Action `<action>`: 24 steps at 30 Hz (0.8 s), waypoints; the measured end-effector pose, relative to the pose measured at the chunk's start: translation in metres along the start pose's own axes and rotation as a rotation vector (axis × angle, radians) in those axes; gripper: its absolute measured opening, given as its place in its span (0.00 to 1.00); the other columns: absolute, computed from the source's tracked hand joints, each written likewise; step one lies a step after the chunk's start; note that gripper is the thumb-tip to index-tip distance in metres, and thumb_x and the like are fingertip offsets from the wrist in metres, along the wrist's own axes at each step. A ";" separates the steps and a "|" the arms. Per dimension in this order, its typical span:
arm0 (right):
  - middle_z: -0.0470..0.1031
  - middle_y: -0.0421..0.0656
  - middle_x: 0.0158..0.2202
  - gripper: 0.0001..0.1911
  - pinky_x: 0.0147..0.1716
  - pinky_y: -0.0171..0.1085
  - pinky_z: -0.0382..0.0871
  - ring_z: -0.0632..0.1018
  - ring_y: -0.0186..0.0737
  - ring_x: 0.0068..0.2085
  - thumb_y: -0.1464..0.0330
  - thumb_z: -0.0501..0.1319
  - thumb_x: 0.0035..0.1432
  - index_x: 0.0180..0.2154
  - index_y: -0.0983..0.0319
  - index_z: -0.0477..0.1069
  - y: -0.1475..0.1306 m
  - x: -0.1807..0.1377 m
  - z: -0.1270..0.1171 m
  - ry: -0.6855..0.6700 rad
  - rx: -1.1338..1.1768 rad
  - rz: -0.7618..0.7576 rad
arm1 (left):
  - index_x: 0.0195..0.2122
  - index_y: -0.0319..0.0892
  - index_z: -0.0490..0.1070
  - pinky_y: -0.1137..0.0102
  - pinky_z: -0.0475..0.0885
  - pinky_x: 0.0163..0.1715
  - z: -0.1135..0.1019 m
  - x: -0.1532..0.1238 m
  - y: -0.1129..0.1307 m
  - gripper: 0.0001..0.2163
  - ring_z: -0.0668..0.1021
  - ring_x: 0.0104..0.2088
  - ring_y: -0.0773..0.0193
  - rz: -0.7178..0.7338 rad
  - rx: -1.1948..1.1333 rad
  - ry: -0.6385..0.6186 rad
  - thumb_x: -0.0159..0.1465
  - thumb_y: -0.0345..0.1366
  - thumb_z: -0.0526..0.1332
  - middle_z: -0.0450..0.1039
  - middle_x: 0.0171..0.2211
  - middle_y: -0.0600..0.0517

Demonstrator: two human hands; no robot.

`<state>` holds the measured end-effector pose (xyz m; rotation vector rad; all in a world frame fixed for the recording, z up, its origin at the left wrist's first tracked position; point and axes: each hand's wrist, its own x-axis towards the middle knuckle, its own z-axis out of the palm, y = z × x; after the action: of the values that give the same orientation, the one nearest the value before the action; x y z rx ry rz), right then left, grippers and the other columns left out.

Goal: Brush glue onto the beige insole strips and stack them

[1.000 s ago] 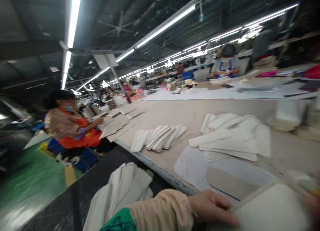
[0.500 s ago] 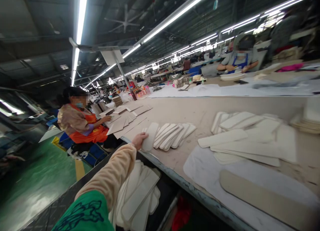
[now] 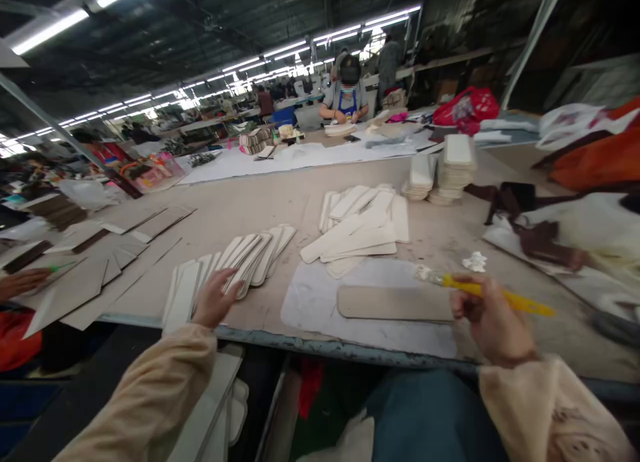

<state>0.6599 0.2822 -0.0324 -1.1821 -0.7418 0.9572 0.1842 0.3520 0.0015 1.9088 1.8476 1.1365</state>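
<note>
My left hand [image 3: 214, 301] rests with fingers spread on a fanned row of long white insole-shaped pieces [image 3: 245, 257] near the table's front edge. My right hand [image 3: 487, 319] is closed around a yellow-handled brush [image 3: 487, 291], whose pale bristle end points left. Between my hands, one tan insole piece [image 3: 395, 303] lies flat on a white sheet [image 3: 310, 299]. A second loose pile of white pieces [image 3: 361, 227] lies just beyond it.
Two stacks of white pieces [image 3: 445, 170] stand further back on the right. Brown and orange fabric [image 3: 590, 162] covers the right side. Grey card pieces [image 3: 95, 262] lie to the left, where another person's hand [image 3: 20, 282] reaches in. A masked person [image 3: 349, 95] works at the far end.
The view has swung right and down. My left hand pulled back from the row's far end and now lies on the pieces. My right hand with the brush has come into view.
</note>
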 end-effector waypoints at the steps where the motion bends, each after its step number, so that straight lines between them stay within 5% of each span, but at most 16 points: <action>1: 0.65 0.40 0.17 0.24 0.19 0.35 0.60 0.66 0.35 0.20 0.46 0.56 0.59 0.37 0.60 0.73 0.001 -0.001 0.006 -0.022 0.003 0.003 | 0.48 0.42 0.73 0.56 0.69 0.56 0.017 -0.009 0.008 0.19 0.74 0.53 0.51 0.098 0.002 -0.072 0.59 0.46 0.66 0.73 0.50 0.45; 5: 0.60 0.36 0.16 0.25 0.18 0.34 0.51 0.60 0.33 0.19 0.46 0.54 0.60 0.38 0.61 0.73 0.003 -0.006 0.018 -0.027 -0.088 -0.009 | 0.59 0.41 0.65 0.53 0.62 0.61 0.098 -0.039 0.050 0.31 0.68 0.60 0.49 0.452 -0.057 -0.466 0.57 0.46 0.68 0.67 0.59 0.40; 9: 0.58 0.35 0.15 0.24 0.19 0.33 0.50 0.58 0.32 0.19 0.48 0.53 0.62 0.39 0.60 0.73 0.005 -0.010 0.018 -0.046 -0.113 -0.004 | 0.62 0.38 0.61 0.50 0.59 0.63 0.150 -0.042 0.074 0.39 0.65 0.62 0.45 0.484 -0.041 -0.602 0.52 0.47 0.71 0.66 0.60 0.37; 19: 0.62 0.35 0.16 0.25 0.19 0.34 0.56 0.62 0.34 0.19 0.45 0.55 0.59 0.37 0.60 0.70 0.017 -0.016 0.068 -0.330 -0.228 0.171 | 0.64 0.39 0.58 0.50 0.60 0.60 0.158 -0.042 0.071 0.39 0.67 0.60 0.45 0.433 -0.010 -0.570 0.55 0.50 0.69 0.66 0.59 0.38; 24: 0.65 0.36 0.17 0.21 0.19 0.33 0.58 0.64 0.33 0.20 0.49 0.58 0.59 0.38 0.60 0.72 0.021 -0.005 0.071 -0.202 -0.178 0.102 | 0.65 0.39 0.56 0.52 0.59 0.61 0.157 -0.041 0.072 0.41 0.65 0.62 0.45 0.456 -0.045 -0.565 0.54 0.50 0.69 0.65 0.61 0.37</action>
<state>0.5909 0.3086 -0.0358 -1.2997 -0.9505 1.1251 0.3473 0.3535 -0.0696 2.3750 1.1157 0.6245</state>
